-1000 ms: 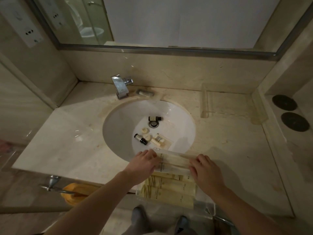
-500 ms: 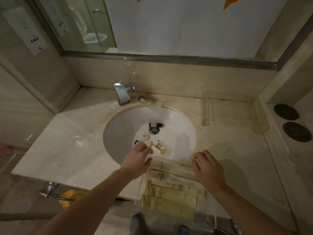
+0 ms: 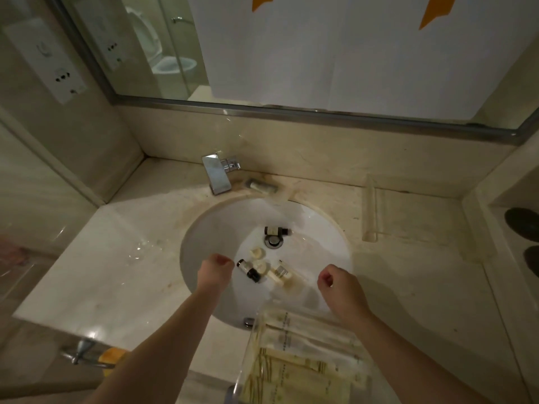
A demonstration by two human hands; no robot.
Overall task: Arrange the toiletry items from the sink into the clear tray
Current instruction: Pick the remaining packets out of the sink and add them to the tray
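The white sink [image 3: 210, 243] holds a dark bottle [image 3: 275, 230] lying above the drain [image 3: 273, 240], a second dark-capped bottle [image 3: 248, 270], two small cream caps [image 3: 257, 253] and a pale sachet [image 3: 281, 272]. A clear tray [image 3: 250, 339] with several cream packets [image 3: 294, 371] rests at the counter's front edge, overlapping the sink rim. My left hand [image 3: 215, 272] hovers over the basin just left of the dark-capped bottle, fingers curled, holding nothing. My right hand [image 3: 339, 285] hovers over the sink's right rim above the tray, fingers also curled and empty.
A chrome faucet [image 3: 217, 174] stands behind the basin with a small tube [image 3: 261, 185] beside it. A clear empty tray [image 3: 408, 211] lies on the counter at the right. Two dark discs [image 3: 522, 221] sit on a ledge at far right. A mirror [image 3: 291, 48] spans the back wall.
Both hands left the tray and moved forward over the sink. The left hand drew back a little to the left of the dark-capped bottle. The view tilted upward.
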